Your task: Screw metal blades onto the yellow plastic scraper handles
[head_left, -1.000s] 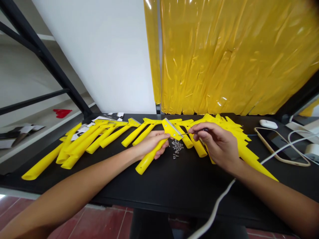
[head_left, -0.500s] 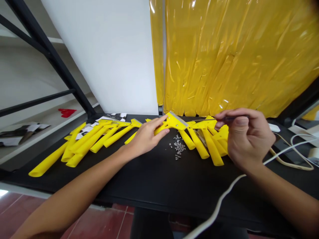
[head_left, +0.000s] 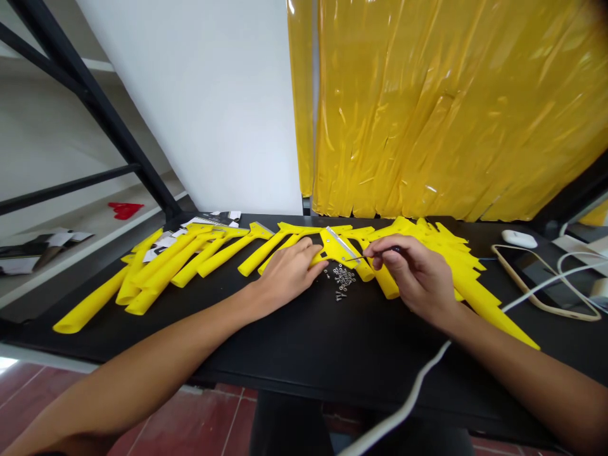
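My left hand (head_left: 295, 269) is closed round the handle of a yellow scraper (head_left: 332, 248), whose wide head with a metal blade strip points away to the right. In my right hand (head_left: 418, 272) is a thin screwdriver (head_left: 355, 258) with a dark handle, pinched between thumb and fingers. Its tip meets the scraper head near the lower screw, though exact seating is too small to tell. Just below the head lies a small pile of screws and nuts (head_left: 342, 282) on the black table (head_left: 304, 354).
Yellow scrapers (head_left: 218, 258) lie in a row on the left, and more yellow scraper parts (head_left: 479, 297) are heaped on the right. A phone (head_left: 546, 282), a white case (head_left: 519, 239) and a white cable (head_left: 413, 405) occupy the right side. A yellow plastic curtain (head_left: 446, 114) hangs behind.
My right hand has moved left and down, bringing the screwdriver tip to the scraper head. The scraper has been lowered slightly toward the table.
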Available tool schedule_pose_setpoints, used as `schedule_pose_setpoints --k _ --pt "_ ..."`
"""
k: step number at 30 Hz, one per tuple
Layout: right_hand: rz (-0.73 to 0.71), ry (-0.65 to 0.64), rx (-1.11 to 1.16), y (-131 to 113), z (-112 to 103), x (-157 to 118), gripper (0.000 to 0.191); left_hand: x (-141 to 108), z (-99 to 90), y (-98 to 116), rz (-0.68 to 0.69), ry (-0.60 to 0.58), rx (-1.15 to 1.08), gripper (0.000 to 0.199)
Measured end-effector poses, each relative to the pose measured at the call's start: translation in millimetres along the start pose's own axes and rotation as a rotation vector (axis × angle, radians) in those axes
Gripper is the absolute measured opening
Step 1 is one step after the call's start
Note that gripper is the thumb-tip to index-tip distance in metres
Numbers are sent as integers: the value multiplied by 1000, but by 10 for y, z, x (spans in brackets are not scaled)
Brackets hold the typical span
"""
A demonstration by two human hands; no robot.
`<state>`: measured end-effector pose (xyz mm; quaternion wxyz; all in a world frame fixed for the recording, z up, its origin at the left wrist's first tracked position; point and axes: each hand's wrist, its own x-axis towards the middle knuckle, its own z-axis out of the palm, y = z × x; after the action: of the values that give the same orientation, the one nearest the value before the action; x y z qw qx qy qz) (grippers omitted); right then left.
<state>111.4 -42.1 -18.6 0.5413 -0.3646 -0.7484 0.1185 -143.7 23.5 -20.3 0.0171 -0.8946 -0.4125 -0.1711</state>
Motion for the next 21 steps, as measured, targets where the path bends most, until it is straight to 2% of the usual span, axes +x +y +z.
schedule_pose_setpoints --k 10,14,17,21 --pt "-38 -12 -29 -21 5 18 16 -34 -13 33 22 28 3 36" --pt "-113 -91 -4 -70 -8 46 22 -22 -24 20 20 25 -16 36" --pt "-107 -148 90 -116 -25 106 28 -9 -43 3 5 21 -39 37" --pt "-137 -334 149 -151 -79 324 28 -8 -63 17 37 -26 -85 35"
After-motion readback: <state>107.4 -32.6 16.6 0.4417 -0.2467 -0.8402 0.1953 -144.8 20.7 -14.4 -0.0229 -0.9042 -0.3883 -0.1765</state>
